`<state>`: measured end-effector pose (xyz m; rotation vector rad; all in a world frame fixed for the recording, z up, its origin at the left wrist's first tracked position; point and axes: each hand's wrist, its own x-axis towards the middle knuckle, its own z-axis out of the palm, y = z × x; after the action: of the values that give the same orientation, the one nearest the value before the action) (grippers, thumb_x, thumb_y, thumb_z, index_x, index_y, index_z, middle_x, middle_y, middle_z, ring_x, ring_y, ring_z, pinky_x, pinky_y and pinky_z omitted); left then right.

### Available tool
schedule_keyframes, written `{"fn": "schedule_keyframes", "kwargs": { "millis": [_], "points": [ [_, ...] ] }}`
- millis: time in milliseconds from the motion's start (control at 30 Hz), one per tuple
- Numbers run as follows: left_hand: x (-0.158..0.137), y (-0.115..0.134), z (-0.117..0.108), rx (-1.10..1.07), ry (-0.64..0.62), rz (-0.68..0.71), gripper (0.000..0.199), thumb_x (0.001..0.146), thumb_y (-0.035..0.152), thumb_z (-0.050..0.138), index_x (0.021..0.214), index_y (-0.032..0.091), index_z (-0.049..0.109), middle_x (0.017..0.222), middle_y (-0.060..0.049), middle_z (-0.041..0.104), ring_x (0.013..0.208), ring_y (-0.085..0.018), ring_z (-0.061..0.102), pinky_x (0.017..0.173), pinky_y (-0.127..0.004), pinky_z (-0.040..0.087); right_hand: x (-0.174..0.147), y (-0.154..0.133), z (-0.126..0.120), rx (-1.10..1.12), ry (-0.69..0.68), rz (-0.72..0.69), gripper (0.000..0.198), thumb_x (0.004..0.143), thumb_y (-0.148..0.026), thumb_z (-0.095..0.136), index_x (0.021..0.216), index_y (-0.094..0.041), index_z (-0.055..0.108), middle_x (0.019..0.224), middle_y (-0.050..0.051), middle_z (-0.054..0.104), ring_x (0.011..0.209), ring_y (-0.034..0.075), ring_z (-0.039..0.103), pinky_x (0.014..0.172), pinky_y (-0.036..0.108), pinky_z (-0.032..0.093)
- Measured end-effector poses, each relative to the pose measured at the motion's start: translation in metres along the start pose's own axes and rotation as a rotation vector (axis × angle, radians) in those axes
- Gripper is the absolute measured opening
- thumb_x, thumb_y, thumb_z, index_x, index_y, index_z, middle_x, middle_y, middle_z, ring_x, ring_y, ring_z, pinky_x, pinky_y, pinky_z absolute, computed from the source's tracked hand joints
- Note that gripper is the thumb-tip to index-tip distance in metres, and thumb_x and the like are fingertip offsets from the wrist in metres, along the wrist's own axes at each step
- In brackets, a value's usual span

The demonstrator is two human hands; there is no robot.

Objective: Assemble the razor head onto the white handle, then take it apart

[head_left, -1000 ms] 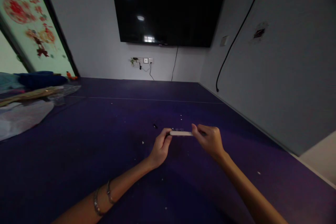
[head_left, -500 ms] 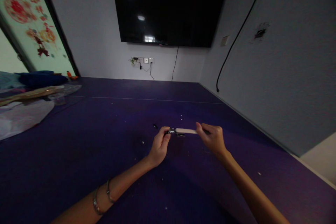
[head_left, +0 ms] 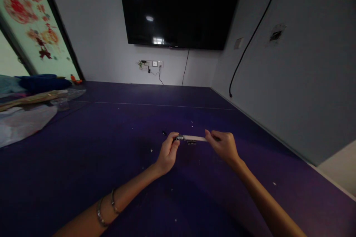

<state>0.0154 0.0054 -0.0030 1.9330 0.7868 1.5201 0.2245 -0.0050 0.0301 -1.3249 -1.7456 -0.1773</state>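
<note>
My left hand [head_left: 167,155] is closed in a pinch around the small shiny metal end of a pale, flat strip [head_left: 194,138]. Held nearly level, the strip stretches across to my right hand [head_left: 222,144], whose fist grips its other end with the thumb on top. A bit of something dark shows at the right fist; the fingers hide its shape. Just under the strip is a small dark piece [head_left: 191,143] with a metallic glint. Another little black piece [head_left: 164,133] lies on the purple surface [head_left: 125,163] beyond my left fingers.
White scraps dot the purple surface. At the far left lie a white plastic sheet [head_left: 27,126] and dark blue cloth [head_left: 43,83]. A large TV [head_left: 180,7] hangs on the wall above sockets [head_left: 155,63]. A black cable [head_left: 250,40] dangles along the right wall.
Both hands have shifted slightly left with the strip between them. Each still grips its end. The small dark pieces appear to stay in place.
</note>
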Motion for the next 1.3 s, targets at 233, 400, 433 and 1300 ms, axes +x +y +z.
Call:
{"fn": "schedule_keyframes", "kwargs": {
  "millis": [233, 400, 433, 1300],
  "points": [
    [0.001, -0.002, 0.0, 0.008, -0.054, 0.007, 0.023, 0.093, 0.035, 0.035, 0.096, 0.018, 0.051, 0.085, -0.004, 0.054, 0.078, -0.016, 0.05, 0.073, -0.027, 0.039, 0.002, -0.017, -0.008, 0.068, 0.063, 0.039, 0.048, 0.083, -0.039, 0.047, 0.043, -0.018, 0.031, 0.044, -0.005, 0.024, 0.041, 0.006, 0.024, 0.044, 0.024, 0.019],
    [-0.001, 0.002, 0.0, 0.0, -0.07, 0.042, 0.022, 0.093, 0.033, 0.034, 0.094, 0.018, 0.051, 0.084, -0.003, 0.052, 0.077, -0.015, 0.048, 0.072, -0.026, 0.039, 0.001, -0.021, -0.008, 0.028, -0.005, 0.043, 0.049, 0.082, -0.039, 0.05, 0.041, -0.017, 0.033, 0.043, -0.005, 0.025, 0.041, 0.006, 0.023, 0.044, 0.023, 0.017],
    [0.0, 0.004, 0.0, 0.0, -0.059, 0.04, 0.022, 0.093, 0.033, 0.035, 0.094, 0.018, 0.051, 0.083, -0.003, 0.052, 0.075, -0.014, 0.048, 0.071, -0.026, 0.039, 0.001, -0.015, -0.008, 0.023, 0.001, 0.058, 0.049, 0.081, -0.04, 0.05, 0.041, -0.017, 0.034, 0.043, -0.005, 0.025, 0.041, 0.006, 0.024, 0.043, 0.023, 0.017],
    [0.003, 0.001, 0.008, -0.178, 0.113, -0.271, 0.018, 0.087, 0.034, 0.045, 0.092, 0.018, 0.051, 0.06, 0.005, 0.039, 0.049, -0.007, 0.036, 0.045, -0.018, 0.032, -0.063, -0.136, 0.004, 1.652, -0.433, 1.153, 0.04, 0.065, -0.05, 0.07, 0.081, -0.022, 0.048, 0.044, -0.013, 0.025, 0.035, 0.001, 0.009, 0.033, 0.016, 0.002]
  ]
}}
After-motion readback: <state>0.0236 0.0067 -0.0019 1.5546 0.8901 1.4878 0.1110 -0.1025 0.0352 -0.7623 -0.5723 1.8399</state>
